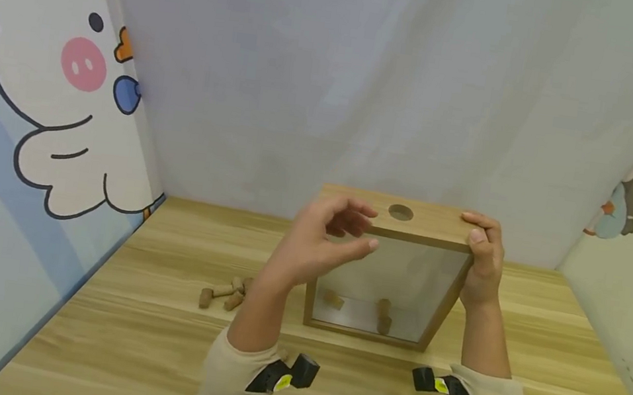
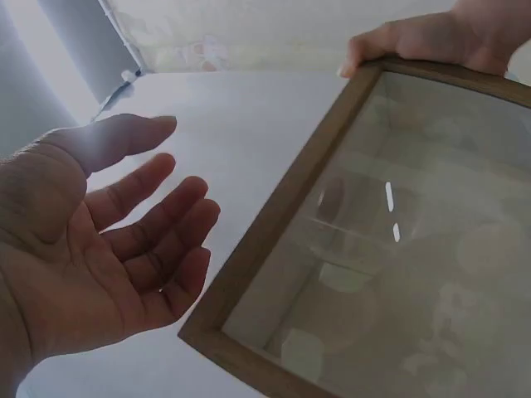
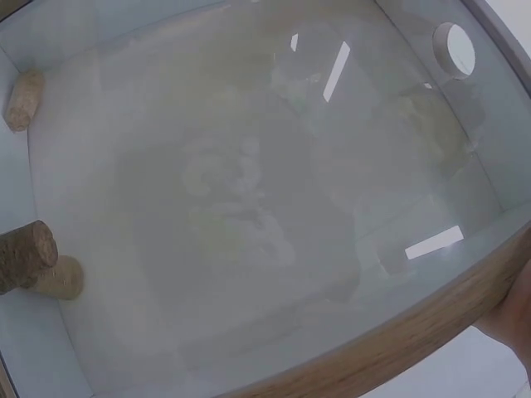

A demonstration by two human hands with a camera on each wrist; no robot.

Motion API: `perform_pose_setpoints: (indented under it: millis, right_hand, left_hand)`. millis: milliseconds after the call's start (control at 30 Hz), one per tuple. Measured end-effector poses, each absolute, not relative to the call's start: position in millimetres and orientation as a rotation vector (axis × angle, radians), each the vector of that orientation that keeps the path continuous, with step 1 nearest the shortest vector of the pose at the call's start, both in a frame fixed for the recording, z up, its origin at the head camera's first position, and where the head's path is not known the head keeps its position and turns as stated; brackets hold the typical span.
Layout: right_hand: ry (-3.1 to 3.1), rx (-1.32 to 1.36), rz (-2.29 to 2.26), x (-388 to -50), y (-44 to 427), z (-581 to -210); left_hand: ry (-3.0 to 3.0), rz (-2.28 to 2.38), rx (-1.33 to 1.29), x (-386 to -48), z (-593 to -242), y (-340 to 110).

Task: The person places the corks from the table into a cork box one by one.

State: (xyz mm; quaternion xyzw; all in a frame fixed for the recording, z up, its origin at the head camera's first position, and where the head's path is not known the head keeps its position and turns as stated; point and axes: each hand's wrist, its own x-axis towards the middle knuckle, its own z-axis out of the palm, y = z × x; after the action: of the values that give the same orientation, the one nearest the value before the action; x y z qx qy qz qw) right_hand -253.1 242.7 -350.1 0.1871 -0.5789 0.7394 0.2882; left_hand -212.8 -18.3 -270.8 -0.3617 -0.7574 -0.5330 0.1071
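A wooden box frame [image 1: 433,223] with a clear front pane stands upright on the table, a round hole [image 1: 401,213] in its top. My right hand [image 1: 484,259] grips the top right corner, thumb on the front edge and fingers over the top. Beside the hole, my left hand [image 1: 325,242] hovers with loosely curved fingers and holds nothing. In the left wrist view, a gap separates that left hand [image 2: 116,240] from the frame [image 2: 274,224]. Behind the pane, corks lie at the bottom, one cork [image 3: 25,99] apart from two others [image 3: 29,255].
To the left of the box, several loose corks [image 1: 223,290] lie in a small heap on the wood-grain table [image 1: 164,351]. A pale curtain [image 1: 283,86] hangs behind. Cartoon-printed panels [image 1: 0,182] border the table on both sides.
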Motion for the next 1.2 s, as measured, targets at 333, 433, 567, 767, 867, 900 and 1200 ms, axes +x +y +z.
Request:
perform_pose_setpoints:
  millis: [333,433,567,767,867,900,1200]
  right_hand:
    - [-1.543,0.495,1.965,-256.5,242.1,-351.9]
    - [-1.544,0.489,1.950,-256.3,242.9,-352.1]
    - [-1.537,0.488,1.952,-256.1,243.9,-352.3]
    - [-1.539,0.485,1.962,-255.4,243.6,-352.9]
    - [-1.544,0.479,1.958,-254.4,243.5,-352.9]
    - [-1.545,0.478,1.956,-254.1,243.6,-352.8]
    - [-1.544,0.489,1.955,-254.0,243.7,-351.8]
  left_hand:
    - [-2.408,-1.375,-1.285,-213.7,-326.3,-45.2]
    - [-2.482,-1.407,-1.301,-215.7,-337.0,-51.1]
    - [-2.584,-1.426,-1.297,-216.4,-347.9,-58.6]
    - [-2.689,-1.384,-1.287,-218.3,-366.4,-71.8]
    - [-2.741,-1.418,-1.292,-219.0,-375.3,-79.3]
    - [-2.770,-1.427,-1.298,-219.7,-378.3,-81.4]
    - [-2.958,-1.539,-1.362,-225.0,-400.9,-97.9]
